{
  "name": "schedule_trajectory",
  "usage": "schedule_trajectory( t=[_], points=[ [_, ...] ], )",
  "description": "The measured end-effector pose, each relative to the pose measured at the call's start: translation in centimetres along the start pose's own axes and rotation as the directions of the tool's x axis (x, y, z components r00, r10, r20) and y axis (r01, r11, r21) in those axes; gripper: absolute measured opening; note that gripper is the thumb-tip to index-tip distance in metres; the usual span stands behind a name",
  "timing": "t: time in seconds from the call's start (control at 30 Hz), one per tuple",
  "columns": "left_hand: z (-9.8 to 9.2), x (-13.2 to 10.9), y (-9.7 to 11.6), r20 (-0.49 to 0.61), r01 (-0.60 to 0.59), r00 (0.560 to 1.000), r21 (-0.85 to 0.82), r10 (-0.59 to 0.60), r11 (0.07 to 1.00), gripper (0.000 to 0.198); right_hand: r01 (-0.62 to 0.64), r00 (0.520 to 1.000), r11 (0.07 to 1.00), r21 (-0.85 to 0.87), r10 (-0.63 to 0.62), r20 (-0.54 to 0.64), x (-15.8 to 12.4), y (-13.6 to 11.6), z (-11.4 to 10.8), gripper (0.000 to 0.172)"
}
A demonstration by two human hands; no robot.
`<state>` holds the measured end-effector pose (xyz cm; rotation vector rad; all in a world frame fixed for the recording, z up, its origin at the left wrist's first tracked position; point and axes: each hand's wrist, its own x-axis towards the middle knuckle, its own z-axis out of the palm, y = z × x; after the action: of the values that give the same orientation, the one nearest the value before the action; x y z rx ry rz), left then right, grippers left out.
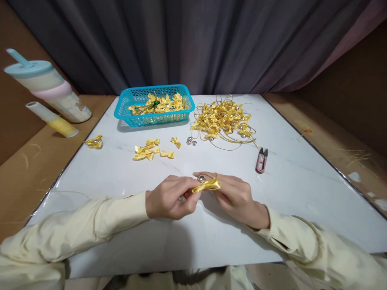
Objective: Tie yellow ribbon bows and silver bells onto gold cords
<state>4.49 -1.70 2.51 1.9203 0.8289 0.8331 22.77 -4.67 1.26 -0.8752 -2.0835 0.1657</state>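
A glossy yellow ribbon bow (213, 184) lies crosswise, its left end pinched by the left hand (175, 197), a round silver metal bell (201, 179) just beyond; the right hand (234, 196) curls behind, grip hidden.

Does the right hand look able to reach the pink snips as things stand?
Probably yes: only tabletop shows between the right hand and the pink snips, though it is busy at the yellow bow.

Craft workspace: ribbon bows (145, 153), thread snips (259, 166)
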Motion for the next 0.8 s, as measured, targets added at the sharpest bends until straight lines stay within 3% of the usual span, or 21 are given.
schedule_trajectory(
  t=[0.2, 0.4, 0.6, 0.8],
  points=[
    [0.1, -0.2, -0.2, 0.003, 0.020, 1.000, -0.052, -0.020, 0.998, 0.012, -0.027, 0.999, 1.000, -0.013, 0.027, -0.018, 0.1, -0.1, 0.2, 0.025],
    [0.1, 0.2, -0.6, -0.013, 0.160, 0.986, -0.200, -0.166, 0.967, 0.006, -0.231, 0.973, 0.967, 0.106, 0.226, 0.053, 0.4, -0.1, 0.4, 0.019],
    [0.2, 1.4, -0.6, 0.082, 0.322, 0.938, -0.572, -0.338, 0.754, 0.024, -0.398, 0.913, 0.899, 0.182, 0.368, 0.178, 0.9, 0.3, 0.4, 0.017],
    [0.2, 1.7, -0.2, 0.140, 0.382, 0.911, -0.640, -0.388, 0.667, 0.030, -0.375, 0.919, 0.919, 0.122, 0.351, 0.179, 0.9, 0.3, 0.8, 0.022]
  ],
)
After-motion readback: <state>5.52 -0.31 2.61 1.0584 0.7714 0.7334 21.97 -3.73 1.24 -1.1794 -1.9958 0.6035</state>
